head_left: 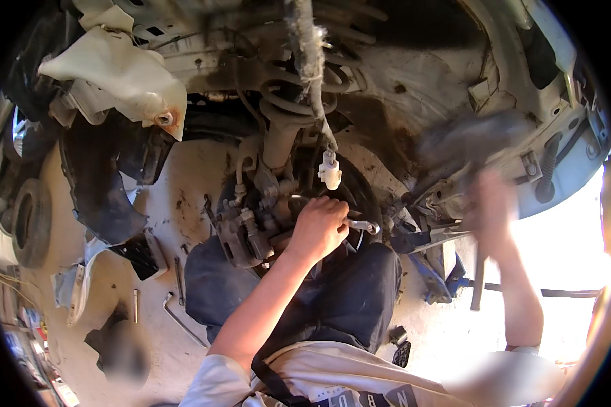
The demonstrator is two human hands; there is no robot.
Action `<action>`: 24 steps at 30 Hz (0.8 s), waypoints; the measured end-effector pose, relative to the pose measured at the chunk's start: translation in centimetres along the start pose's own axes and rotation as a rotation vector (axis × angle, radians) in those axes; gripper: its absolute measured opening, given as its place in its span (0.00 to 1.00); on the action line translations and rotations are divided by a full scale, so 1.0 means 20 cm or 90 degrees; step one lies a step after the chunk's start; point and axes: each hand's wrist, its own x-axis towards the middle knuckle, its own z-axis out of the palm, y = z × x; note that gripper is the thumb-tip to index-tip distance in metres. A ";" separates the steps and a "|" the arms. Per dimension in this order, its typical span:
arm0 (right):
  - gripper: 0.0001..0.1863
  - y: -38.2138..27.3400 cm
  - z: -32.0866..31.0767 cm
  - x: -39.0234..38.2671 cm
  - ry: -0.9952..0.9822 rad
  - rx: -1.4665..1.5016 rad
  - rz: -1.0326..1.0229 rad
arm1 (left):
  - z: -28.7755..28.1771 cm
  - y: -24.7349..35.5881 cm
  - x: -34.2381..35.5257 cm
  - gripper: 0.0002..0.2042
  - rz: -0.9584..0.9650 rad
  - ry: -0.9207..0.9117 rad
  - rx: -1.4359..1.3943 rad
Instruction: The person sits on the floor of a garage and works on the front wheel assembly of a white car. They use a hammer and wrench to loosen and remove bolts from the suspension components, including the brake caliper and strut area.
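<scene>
My left hand [322, 227] is closed on a silver wrench [365, 226] low in the wheel well, beside the brake caliper [243, 237] and hub. My right hand [492, 203], smeared by motion, grips the upright handle of a hammer whose dark head [475, 136] is raised to the right. A white plug connector [330, 173] dangles on a frayed cable just above my left hand. Behind it stand a strut [278, 146] and coil spring [292, 91].
A pale plastic part [112, 74] hangs at upper left, above a dark liner [98, 197]. A tyre [28, 224], several loose tools [180, 315] and a dark part [115, 346] lie on the floor at left. A blue jack [448, 278] stands at right. The body panels [543, 169] arch overhead.
</scene>
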 end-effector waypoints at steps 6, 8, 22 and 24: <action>0.28 -0.06 0.06 0.00 -0.161 -0.207 -0.012 | -0.02 0.00 -0.01 0.09 0.011 -0.008 0.006; 0.30 -0.15 -0.02 0.01 -0.059 -0.156 0.007 | -0.05 0.00 -0.01 0.10 0.008 -0.003 0.024; 0.28 -0.01 0.00 -0.06 -0.018 -0.087 0.027 | -0.05 0.01 -0.05 0.12 0.005 -0.060 0.061; 0.27 -0.12 -0.07 -0.07 0.000 0.104 0.100 | -0.06 0.01 -0.05 0.11 -0.004 -0.055 0.081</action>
